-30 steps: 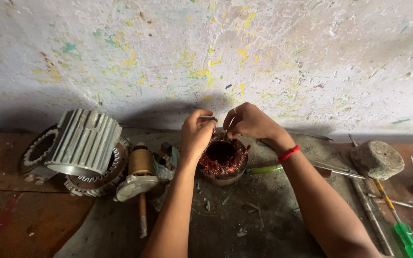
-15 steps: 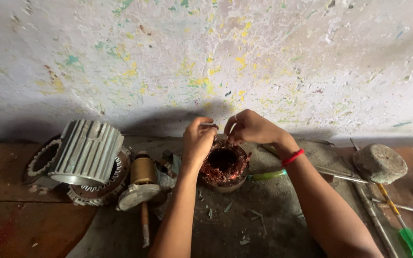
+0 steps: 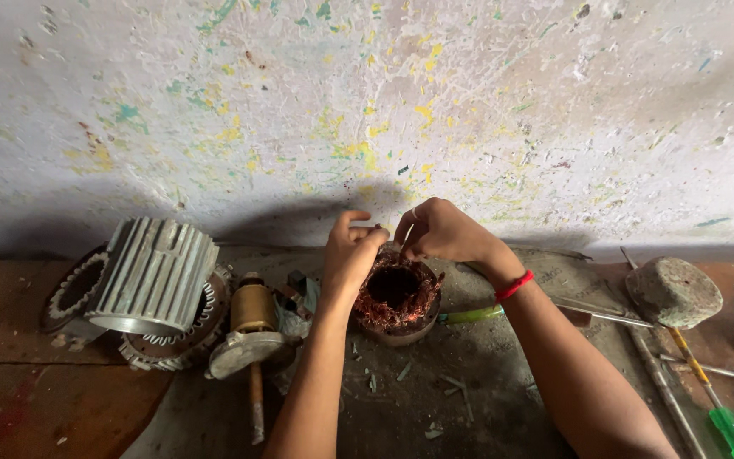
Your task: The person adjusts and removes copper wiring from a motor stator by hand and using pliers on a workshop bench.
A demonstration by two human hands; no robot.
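Note:
A round motor stator with reddish copper windings (image 3: 397,297) stands on the grey bench surface. My left hand (image 3: 352,251) hovers at its upper left rim, thumb and fingers pinched together over the windings. My right hand (image 3: 439,231), with a red band at the wrist, is at the upper right rim, fingers curled and pinched too. Both hands seem to grip thin wire from the windings; the wire itself is too fine to see clearly.
A ribbed metal motor housing (image 3: 153,276) lies at left with a toothed ring under it. A rotor with shaft (image 3: 252,327) rests beside it. A mallet (image 3: 673,293), metal rods, a green-handled screwdriver (image 3: 728,421) and a green pen-like tool (image 3: 469,315) lie at right. A paint-speckled wall stands behind.
Both hands have stayed at the stator's top rim with small finger movements. The view has shifted slightly.

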